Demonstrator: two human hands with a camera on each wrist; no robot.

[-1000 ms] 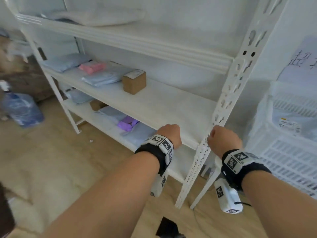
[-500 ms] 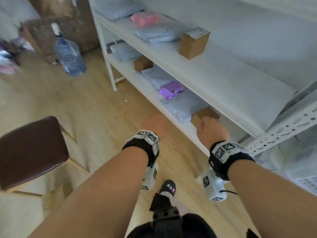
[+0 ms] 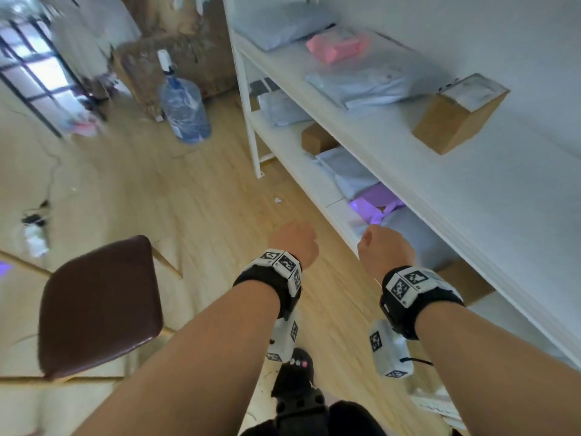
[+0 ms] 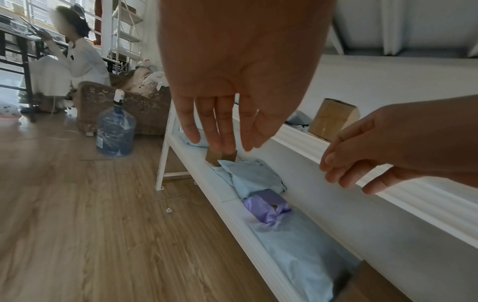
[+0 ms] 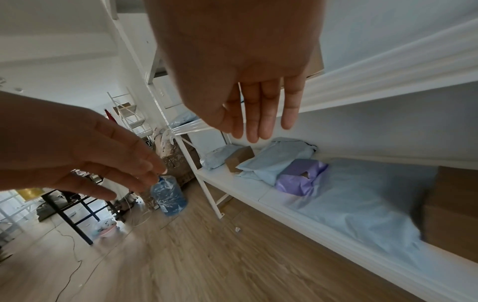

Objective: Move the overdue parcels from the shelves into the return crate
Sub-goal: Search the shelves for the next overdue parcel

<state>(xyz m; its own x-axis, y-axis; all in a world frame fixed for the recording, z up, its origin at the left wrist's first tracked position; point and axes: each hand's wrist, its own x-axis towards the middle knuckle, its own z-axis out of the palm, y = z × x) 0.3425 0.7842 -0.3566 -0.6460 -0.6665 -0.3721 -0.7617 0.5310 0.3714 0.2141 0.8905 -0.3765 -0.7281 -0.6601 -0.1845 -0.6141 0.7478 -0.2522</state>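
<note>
On the lowest shelf [image 3: 317, 180], a purple parcel [image 5: 300, 176] lies against a long pale-blue mailer [image 5: 362, 206], just ahead of both hands. Left hand [image 4: 232, 81] and right hand [image 5: 243, 71] hang in the air, fingers straight and loose, holding nothing, clear of the parcels. A brown box [image 3: 457, 114] sits on the shelf above. Wood-plank floor; water jug [image 3: 185, 111] by the rack's end; brown stool [image 3: 97, 305] at left.

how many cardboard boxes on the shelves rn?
3. One on the middle shelf, labelled box; two on the bottom shelf: small box near the left end, another right of the big blue bag. More may be hidden.
</note>
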